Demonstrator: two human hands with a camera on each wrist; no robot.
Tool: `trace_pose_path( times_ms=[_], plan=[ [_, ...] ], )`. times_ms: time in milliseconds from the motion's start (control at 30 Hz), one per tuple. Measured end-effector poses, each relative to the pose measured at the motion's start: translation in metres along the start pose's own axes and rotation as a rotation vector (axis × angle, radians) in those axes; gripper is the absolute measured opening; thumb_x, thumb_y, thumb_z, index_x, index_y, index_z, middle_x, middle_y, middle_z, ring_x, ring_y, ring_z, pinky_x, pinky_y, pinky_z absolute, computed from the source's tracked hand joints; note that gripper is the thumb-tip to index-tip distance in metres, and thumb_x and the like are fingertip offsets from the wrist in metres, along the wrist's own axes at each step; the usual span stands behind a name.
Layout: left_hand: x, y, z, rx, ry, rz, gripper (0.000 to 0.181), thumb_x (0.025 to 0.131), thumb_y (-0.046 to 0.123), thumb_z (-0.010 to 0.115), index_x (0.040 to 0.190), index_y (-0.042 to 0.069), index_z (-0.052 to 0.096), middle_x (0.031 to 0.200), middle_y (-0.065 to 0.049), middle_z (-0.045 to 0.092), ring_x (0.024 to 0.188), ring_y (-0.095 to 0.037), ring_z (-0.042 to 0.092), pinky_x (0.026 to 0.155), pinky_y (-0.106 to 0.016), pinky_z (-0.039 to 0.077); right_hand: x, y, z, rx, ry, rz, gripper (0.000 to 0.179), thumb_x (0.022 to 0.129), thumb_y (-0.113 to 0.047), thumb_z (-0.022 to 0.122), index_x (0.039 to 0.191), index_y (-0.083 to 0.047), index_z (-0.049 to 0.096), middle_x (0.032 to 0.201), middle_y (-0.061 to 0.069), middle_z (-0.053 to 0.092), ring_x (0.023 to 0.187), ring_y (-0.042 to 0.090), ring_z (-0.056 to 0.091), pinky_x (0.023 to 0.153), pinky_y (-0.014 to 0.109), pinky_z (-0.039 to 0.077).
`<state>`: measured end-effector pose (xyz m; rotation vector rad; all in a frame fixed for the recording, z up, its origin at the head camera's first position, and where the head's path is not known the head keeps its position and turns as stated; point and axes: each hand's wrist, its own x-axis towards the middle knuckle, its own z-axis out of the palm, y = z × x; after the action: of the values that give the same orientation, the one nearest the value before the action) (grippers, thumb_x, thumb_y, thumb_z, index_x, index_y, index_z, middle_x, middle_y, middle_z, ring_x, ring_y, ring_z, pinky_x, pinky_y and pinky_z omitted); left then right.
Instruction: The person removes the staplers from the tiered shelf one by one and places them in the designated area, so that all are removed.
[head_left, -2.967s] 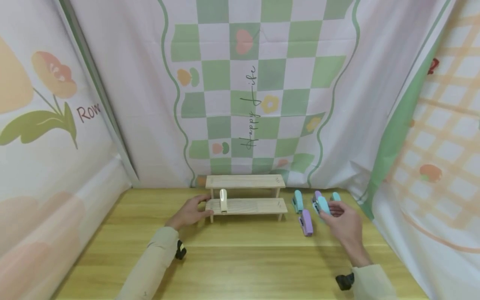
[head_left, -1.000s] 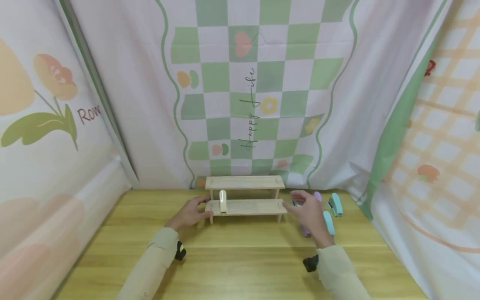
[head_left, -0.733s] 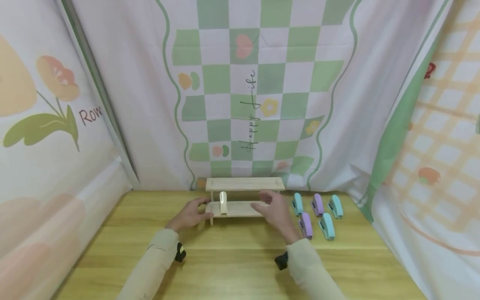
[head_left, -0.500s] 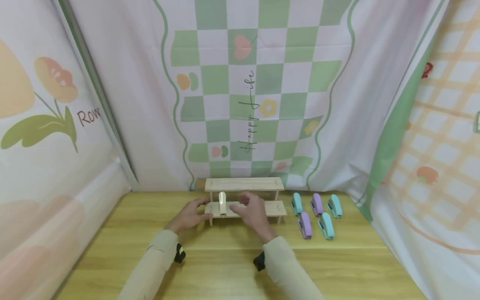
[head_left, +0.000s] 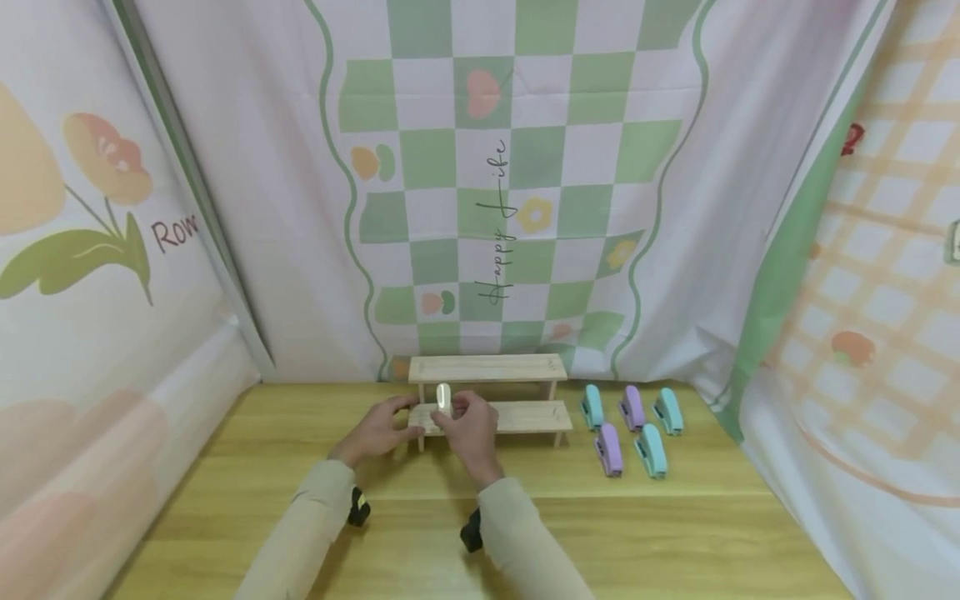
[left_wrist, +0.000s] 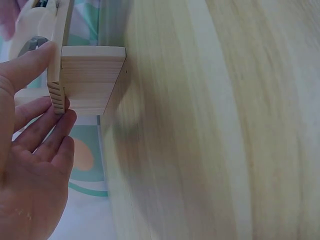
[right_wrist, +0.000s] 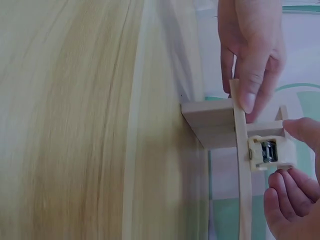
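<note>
A two-tier wooden display stand (head_left: 525, 414) stands on the table against the back curtain. My left hand (head_left: 378, 429) grips the left end of its lower board, thumb on top and fingers beneath, as the left wrist view shows. Near that end, a cream stapler (right_wrist: 270, 151) stands on the lower board. My right hand (head_left: 472, 425) is around this stapler, with the thumb (right_wrist: 302, 131) on one side and the curled fingers (right_wrist: 290, 192) on the other. A small gap shows between thumb and stapler in the right wrist view. In the head view the hand partly covers it.
Several staplers stand in two rows right of the stand: teal ones, such as the front teal stapler (head_left: 651, 452), and purple ones, such as the front purple stapler (head_left: 609, 450). Patterned curtains (head_left: 495, 208) close off the table (head_left: 420, 533) at the back and sides.
My right hand has let go of a teal stapler at the right, then moved left across the stand to the cream stapler. The left hand has stayed on the lower board.
</note>
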<state>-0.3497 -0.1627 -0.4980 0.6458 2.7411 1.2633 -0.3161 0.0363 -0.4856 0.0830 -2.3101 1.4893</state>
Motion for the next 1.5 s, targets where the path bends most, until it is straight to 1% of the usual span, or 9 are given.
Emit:
trace_pose_path(
  times_ms=[133,267,433,567,833,1000,1133,1367,1500],
  plan=[
    [0.0,-0.001,0.002,-0.002,0.005,0.007,0.067,0.1,0.028,0.075,0.154,-0.002,0.049,0.157,-0.023,0.054,0.148,-0.046,0.047,0.123,-0.065,0.039,0.001,0.0,0.004,-0.016,0.033,0.018,0.028,0.079,-0.007,0.088,0.102,0.002,0.075,0.092,0.016,0.079,0.08,0.023,0.074,0.071,0.033,0.066],
    [0.0,-0.001,0.001,-0.007,0.004,0.001,0.068,0.1,0.027,0.075,0.155,-0.002,0.048,0.158,-0.024,0.053,0.148,-0.046,0.046,0.123,-0.065,0.038,0.003,0.003,0.0,-0.033,0.008,0.013,0.024,0.077,-0.006,0.086,0.099,-0.001,0.077,0.091,0.013,0.08,0.078,0.019,0.074,0.07,0.03,0.065],
    [-0.002,0.0,0.0,-0.016,0.0,-0.011,0.068,0.1,0.027,0.075,0.155,-0.003,0.047,0.159,-0.024,0.051,0.149,-0.047,0.045,0.124,-0.066,0.037,0.003,0.01,-0.018,0.0,-0.066,-0.048,0.023,0.076,-0.005,0.089,0.095,-0.004,0.077,0.087,0.009,0.078,0.076,0.015,0.069,0.071,0.027,0.063],
    [-0.003,0.0,0.0,-0.02,-0.001,-0.021,0.067,0.1,0.027,0.075,0.155,-0.002,0.048,0.159,-0.023,0.051,0.149,-0.046,0.045,0.124,-0.065,0.037,0.003,0.018,-0.042,-0.008,-0.109,-0.073,0.023,0.076,-0.005,0.088,0.097,-0.007,0.079,0.088,0.006,0.078,0.077,0.012,0.068,0.072,0.025,0.061],
    [-0.005,-0.002,0.0,-0.02,-0.015,-0.035,0.067,0.101,0.026,0.074,0.157,0.0,0.046,0.162,-0.022,0.047,0.152,-0.045,0.042,0.125,-0.063,0.038,-0.006,0.033,-0.113,-0.054,-0.148,-0.054,0.033,0.076,-0.003,0.088,0.106,-0.01,0.079,0.098,0.006,0.079,0.086,0.015,0.073,0.08,0.026,0.064],
    [-0.003,-0.004,-0.001,-0.032,-0.023,-0.031,0.067,0.102,0.025,0.073,0.158,0.0,0.045,0.164,-0.022,0.045,0.154,-0.045,0.039,0.126,-0.062,0.037,-0.016,0.044,-0.165,-0.137,-0.117,-0.044,0.035,0.076,-0.004,0.089,0.108,-0.01,0.078,0.099,0.006,0.08,0.088,0.015,0.073,0.083,0.029,0.064],
    [0.0,-0.004,-0.002,-0.04,-0.022,-0.027,0.067,0.101,0.027,0.074,0.157,0.0,0.046,0.163,-0.022,0.046,0.154,-0.044,0.039,0.126,-0.062,0.037,-0.025,0.053,-0.207,-0.207,-0.087,-0.052,0.036,0.078,-0.004,0.089,0.112,-0.006,0.077,0.103,0.009,0.08,0.091,0.012,0.072,0.087,0.029,0.064],
    [0.002,-0.007,-0.001,-0.023,-0.035,-0.02,0.07,0.101,0.031,0.074,0.157,0.0,0.045,0.163,-0.022,0.046,0.153,-0.045,0.04,0.125,-0.063,0.037,-0.038,0.079,-0.28,-0.349,0.027,-0.121,0.039,0.076,-0.007,0.092,0.112,-0.004,0.076,0.1,0.012,0.08,0.083,-0.01,0.064,0.08,0.008,0.055],
    [0.001,-0.008,0.0,-0.029,-0.035,-0.023,0.069,0.101,0.03,0.074,0.157,0.001,0.045,0.164,-0.021,0.045,0.153,-0.045,0.039,0.125,-0.063,0.037,-0.036,0.092,-0.315,-0.424,0.103,-0.066,0.039,0.078,-0.013,0.093,0.113,-0.006,0.077,0.101,0.015,0.081,0.08,-0.018,0.059,0.077,0.0,0.045]
  ],
)
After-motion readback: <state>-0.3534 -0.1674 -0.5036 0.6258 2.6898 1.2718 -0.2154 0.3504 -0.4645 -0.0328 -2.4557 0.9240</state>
